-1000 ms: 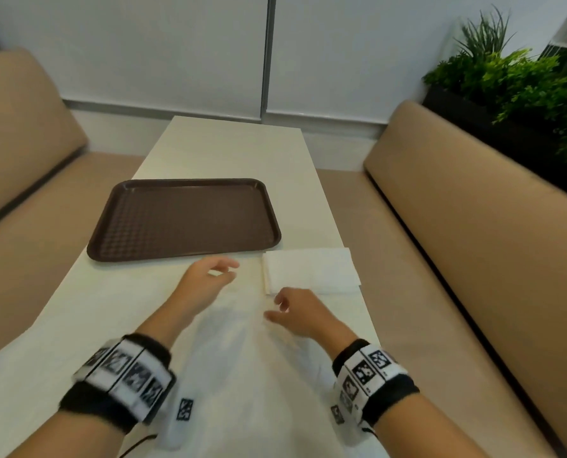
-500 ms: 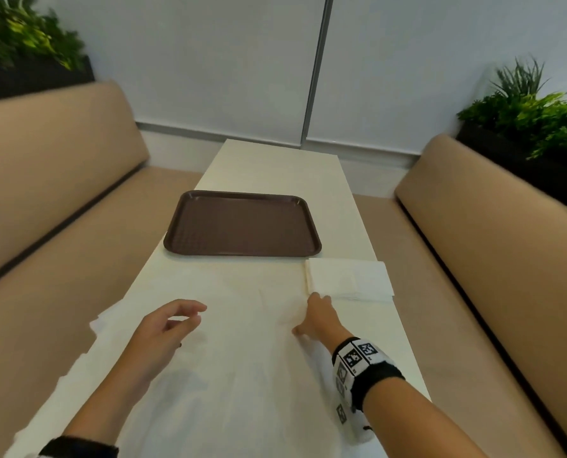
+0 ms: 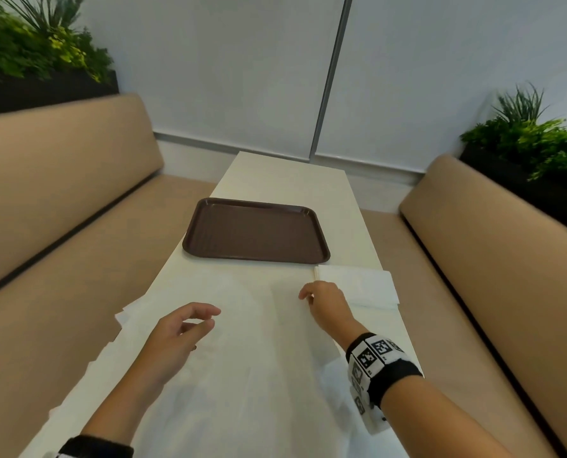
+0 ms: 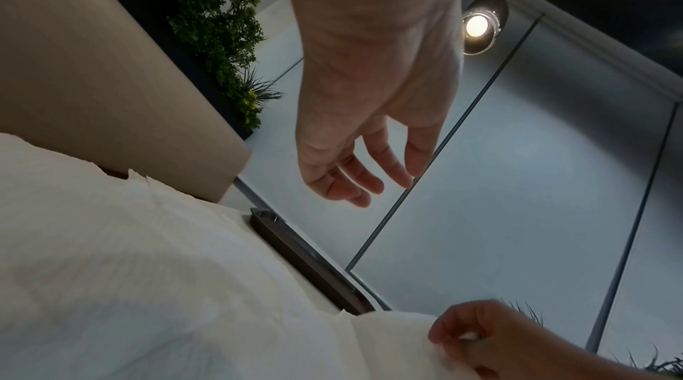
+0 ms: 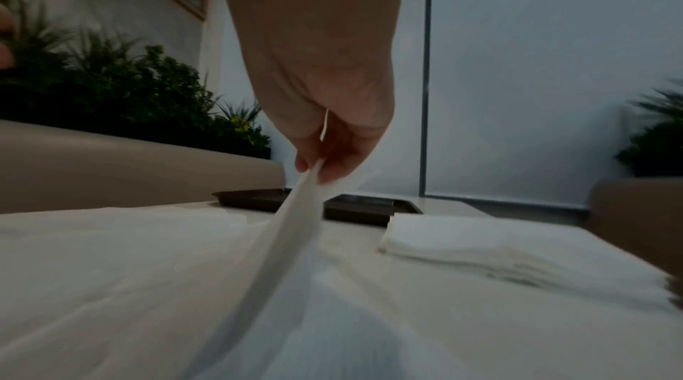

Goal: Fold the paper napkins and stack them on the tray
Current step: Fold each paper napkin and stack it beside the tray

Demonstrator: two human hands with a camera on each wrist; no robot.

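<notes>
The dark brown plastic tray on the tabletop is still bare; a corner of the unfolded white paper napkin is pinched by the right hand; the left hand is held loosely spread, holding nothing; a folded white napkin pile lies just beside the tray, not yet stacked.

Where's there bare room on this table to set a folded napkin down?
The brown tray is wholly bare, as is the table beyond it. Nearer, unfolded napkins cover the surface, with the napkin stack and both hands crowding the right.

The long cream rectangular table carried a dark brown plastic tray mid-length; a folded white napkin stack lay at its right edge; unfolded white paper napkins covered its near end.
</notes>
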